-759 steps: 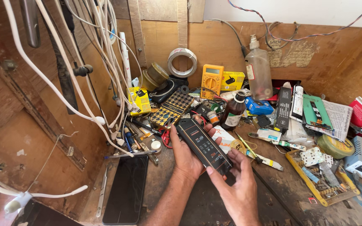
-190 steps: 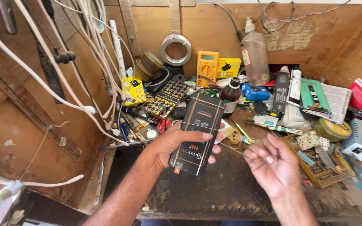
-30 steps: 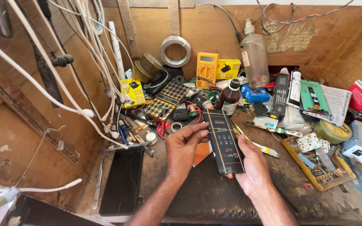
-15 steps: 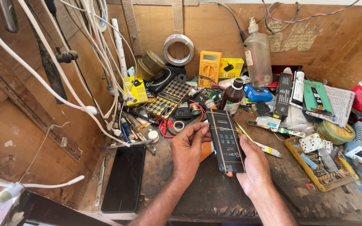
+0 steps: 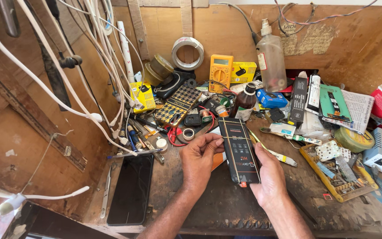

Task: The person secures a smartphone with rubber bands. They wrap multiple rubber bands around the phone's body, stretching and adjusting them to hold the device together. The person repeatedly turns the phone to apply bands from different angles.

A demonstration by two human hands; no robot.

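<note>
Hands [image 5: 200, 159] [image 5: 270, 179] grip black box [image 5: 240, 148] (clutter [image 5: 208, 110] behind, phone [image 5: 131, 188] left).

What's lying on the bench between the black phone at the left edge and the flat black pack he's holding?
In the head view, only the left hand sits between the phone and the black pack; the worn bench around it is bare.

Two bare forearms enter from the lower edge. Left hand [image 5: 198, 160] and right hand [image 5: 269, 179]: no gloves, rings, watch or sleeves visible.
</note>
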